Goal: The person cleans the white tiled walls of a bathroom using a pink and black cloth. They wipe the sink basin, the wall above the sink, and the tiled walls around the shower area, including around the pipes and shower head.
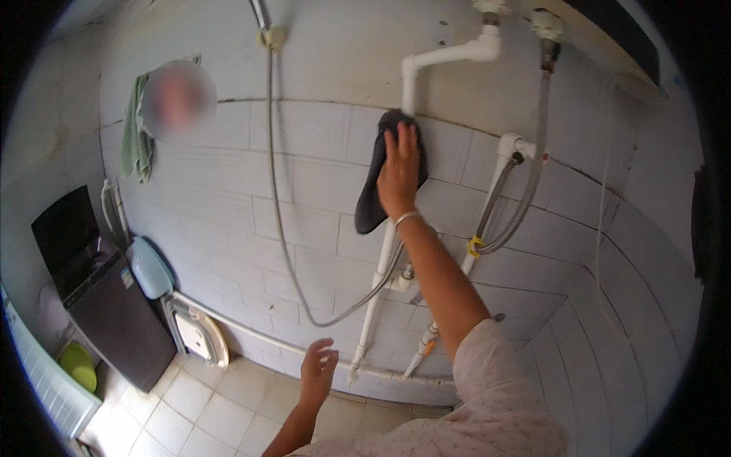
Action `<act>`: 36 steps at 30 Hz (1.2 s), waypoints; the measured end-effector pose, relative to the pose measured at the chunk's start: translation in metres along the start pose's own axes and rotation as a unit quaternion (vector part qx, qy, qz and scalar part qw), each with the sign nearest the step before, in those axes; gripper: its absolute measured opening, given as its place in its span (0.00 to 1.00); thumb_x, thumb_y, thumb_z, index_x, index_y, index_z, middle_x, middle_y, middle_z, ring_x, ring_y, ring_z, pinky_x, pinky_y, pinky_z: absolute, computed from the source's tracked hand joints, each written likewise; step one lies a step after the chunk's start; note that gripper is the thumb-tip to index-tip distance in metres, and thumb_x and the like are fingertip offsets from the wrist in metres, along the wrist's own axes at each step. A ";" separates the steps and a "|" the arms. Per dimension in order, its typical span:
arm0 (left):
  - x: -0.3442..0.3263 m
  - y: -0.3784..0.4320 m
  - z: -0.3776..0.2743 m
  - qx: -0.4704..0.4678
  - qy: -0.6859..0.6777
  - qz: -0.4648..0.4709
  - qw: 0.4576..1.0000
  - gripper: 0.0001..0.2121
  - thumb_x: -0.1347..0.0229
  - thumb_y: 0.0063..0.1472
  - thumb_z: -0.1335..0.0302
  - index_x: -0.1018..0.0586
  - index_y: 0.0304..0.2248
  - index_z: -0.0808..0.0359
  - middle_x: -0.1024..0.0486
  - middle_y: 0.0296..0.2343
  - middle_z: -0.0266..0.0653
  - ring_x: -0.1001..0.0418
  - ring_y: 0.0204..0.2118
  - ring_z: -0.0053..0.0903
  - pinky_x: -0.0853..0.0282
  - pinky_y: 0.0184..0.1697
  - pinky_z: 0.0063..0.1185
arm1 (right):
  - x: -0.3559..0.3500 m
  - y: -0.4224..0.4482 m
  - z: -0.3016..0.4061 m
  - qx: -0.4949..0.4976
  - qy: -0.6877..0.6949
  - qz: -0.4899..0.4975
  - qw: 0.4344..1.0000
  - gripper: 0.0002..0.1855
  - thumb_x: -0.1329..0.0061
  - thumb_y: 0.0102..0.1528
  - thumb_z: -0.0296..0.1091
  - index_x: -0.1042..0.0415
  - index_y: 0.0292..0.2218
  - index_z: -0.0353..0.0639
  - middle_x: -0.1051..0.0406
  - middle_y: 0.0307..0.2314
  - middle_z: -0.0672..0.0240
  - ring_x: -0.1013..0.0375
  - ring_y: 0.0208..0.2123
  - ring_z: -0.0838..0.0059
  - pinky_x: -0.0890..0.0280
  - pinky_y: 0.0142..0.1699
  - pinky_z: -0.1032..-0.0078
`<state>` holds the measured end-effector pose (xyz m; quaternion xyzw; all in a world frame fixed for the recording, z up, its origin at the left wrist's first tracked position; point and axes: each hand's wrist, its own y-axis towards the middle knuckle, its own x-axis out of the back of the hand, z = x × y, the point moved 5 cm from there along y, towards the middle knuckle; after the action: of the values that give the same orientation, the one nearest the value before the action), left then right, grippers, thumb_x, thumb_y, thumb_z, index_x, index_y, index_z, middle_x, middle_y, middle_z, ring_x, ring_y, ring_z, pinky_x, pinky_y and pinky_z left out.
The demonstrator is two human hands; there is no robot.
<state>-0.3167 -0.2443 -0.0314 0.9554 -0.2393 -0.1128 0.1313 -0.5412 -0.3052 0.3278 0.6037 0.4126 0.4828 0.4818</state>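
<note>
A dark grey cloth (pixel 373 194) lies under my right hand (pixel 401 171), whose fingers are spread over it and press it to the wall. Behind it runs a white pipe (pixel 409 85), partly hidden by the cloth. A bracelet (pixel 406 217) circles my right wrist. Lower down, my left hand (pixel 317 365) hangs in front of the wall with its fingers apart, holding nothing. A flexible shower hose (pixel 273 171) loops down the wall and passes behind my right forearm.
To the right are another white pipe (pixel 495 177) and a braided hose (pixel 528 194). At left stand a dark washing machine (pixel 123 320) with its lid up, a light blue basin (pixel 149 268) and a folded stool (pixel 197 334). A green towel (pixel 136 134) hangs on the wall; tiles (pixel 223 417) cover the floor.
</note>
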 end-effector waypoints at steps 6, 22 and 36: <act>0.015 -0.003 0.004 0.016 -0.029 -0.002 0.999 0.11 0.49 0.62 0.76 0.28 0.44 0.67 0.25 0.38 0.36 0.26 0.37 0.22 0.31 0.37 0.18 | -0.011 -0.006 0.003 0.017 -0.063 0.007 0.998 0.26 0.57 0.53 0.18 0.37 0.54 0.37 0.49 0.60 0.58 0.55 0.63 0.56 0.57 0.66 0.61; 0.033 -0.009 0.011 0.074 0.009 0.019 0.997 0.10 0.51 0.63 0.79 0.28 0.44 0.68 0.26 0.38 0.36 0.26 0.38 0.21 0.30 0.40 0.20 | -0.083 -0.040 0.018 0.117 -0.154 0.084 0.978 0.30 0.54 0.59 0.36 0.45 0.58 0.35 0.54 0.60 0.47 0.60 0.64 0.53 0.49 0.64 0.64; 0.090 0.048 0.049 0.132 -0.014 -0.029 0.991 0.09 0.50 0.64 0.76 0.27 0.43 0.65 0.25 0.38 0.35 0.25 0.38 0.21 0.30 0.38 0.19 | -0.204 -0.135 0.096 0.361 -0.302 0.193 0.861 0.30 0.63 0.62 0.39 0.49 0.61 0.39 0.49 0.61 0.61 0.54 0.64 0.70 0.53 0.62 0.66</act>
<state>-0.2730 -0.3384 -0.0763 0.9692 -0.2262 -0.0970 -0.0021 -0.4913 -0.4931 0.1505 0.9194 0.2670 0.1772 0.2281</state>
